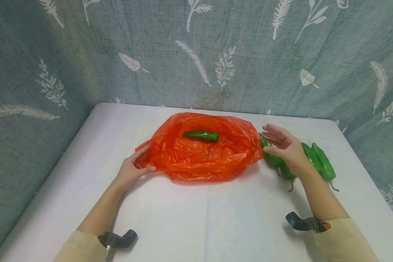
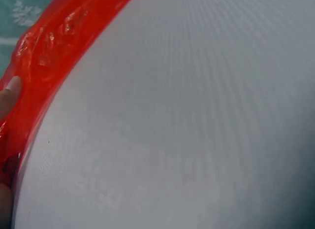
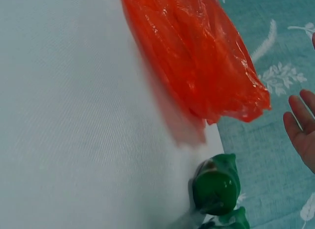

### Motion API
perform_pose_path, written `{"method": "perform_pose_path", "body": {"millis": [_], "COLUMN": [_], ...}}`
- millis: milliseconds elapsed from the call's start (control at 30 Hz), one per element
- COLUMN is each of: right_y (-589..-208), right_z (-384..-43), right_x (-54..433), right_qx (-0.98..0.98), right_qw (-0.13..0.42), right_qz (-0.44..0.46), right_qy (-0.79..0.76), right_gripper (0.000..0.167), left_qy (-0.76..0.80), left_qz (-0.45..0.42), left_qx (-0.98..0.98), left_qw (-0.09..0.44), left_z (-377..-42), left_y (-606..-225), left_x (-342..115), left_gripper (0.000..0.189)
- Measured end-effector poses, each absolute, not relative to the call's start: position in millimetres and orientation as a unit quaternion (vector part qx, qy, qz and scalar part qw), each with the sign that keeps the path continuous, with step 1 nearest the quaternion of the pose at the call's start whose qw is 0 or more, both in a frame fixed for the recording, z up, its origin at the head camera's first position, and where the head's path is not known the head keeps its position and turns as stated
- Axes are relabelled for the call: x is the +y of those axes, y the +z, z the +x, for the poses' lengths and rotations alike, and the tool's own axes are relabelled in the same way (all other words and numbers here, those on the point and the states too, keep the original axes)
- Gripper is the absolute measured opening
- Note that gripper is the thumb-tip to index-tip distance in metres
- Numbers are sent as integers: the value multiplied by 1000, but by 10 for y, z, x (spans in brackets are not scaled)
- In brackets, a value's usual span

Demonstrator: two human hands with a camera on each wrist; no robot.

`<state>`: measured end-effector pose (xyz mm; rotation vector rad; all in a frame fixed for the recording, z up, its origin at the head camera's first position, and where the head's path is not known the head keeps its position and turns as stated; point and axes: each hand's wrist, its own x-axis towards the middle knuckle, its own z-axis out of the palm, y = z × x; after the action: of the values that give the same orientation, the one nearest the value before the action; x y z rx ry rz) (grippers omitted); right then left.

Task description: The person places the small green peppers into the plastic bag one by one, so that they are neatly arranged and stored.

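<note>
A thin red plastic bag lies spread on the white table, its mouth facing up. One long green pepper rests on the red plastic inside it. At the bag's left end, my left hand touches the plastic with thumb and index finger spread apart; the other fingers are largely hidden. My right hand is held over the green peppers beside the bag's right end, fingers extended and thumb apart, holding nothing. From the right wrist, the bag's crumpled end shows a gap from the fingers.
Several green peppers lie in a group right of the bag, partly covered by my right hand; one nearer pepper sits against the bag's edge. The white table ends at a patterned grey-green cloth behind and at both sides.
</note>
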<state>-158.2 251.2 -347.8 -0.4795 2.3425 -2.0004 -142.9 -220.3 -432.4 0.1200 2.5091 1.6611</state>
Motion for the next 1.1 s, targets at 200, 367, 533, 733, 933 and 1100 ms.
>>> {"method": "perform_pose_path", "body": {"millis": [200, 367, 533, 733, 933, 1100], "right_y": [-3486, -3518, -3586, -3665, -3728, -3770], "right_z": [-1513, -1448, -1376, -1293, -1270, -1272], "right_x": [2613, 2684, 2721, 2731, 2705, 2652], "right_qx": [772, 769, 753, 739, 753, 803], "right_qw": [-7, -23, -48, -86, -115, -140], "right_qz": [-131, -120, -123, -103, -81, -51], "right_qy": [-621, -627, -645, -660, -643, -578], "right_gripper": [64, 65, 65, 66, 67, 69], "left_qy": [541, 537, 528, 534, 534, 538], "left_qz": [58, 78, 89, 100, 100, 106], "left_qx": [834, 835, 839, 834, 834, 831], "left_qw": [89, 97, 97, 97, 95, 94], "left_z": [-1426, -1442, -1444, -1442, -1411, -1397], "left_y": [-4260, -4259, -4300, -4312, -4299, -4308], "left_x": [-2230, -2285, -2307, -2308, -2336, -2343], "left_gripper": [78, 77, 80, 81, 79, 78]}}
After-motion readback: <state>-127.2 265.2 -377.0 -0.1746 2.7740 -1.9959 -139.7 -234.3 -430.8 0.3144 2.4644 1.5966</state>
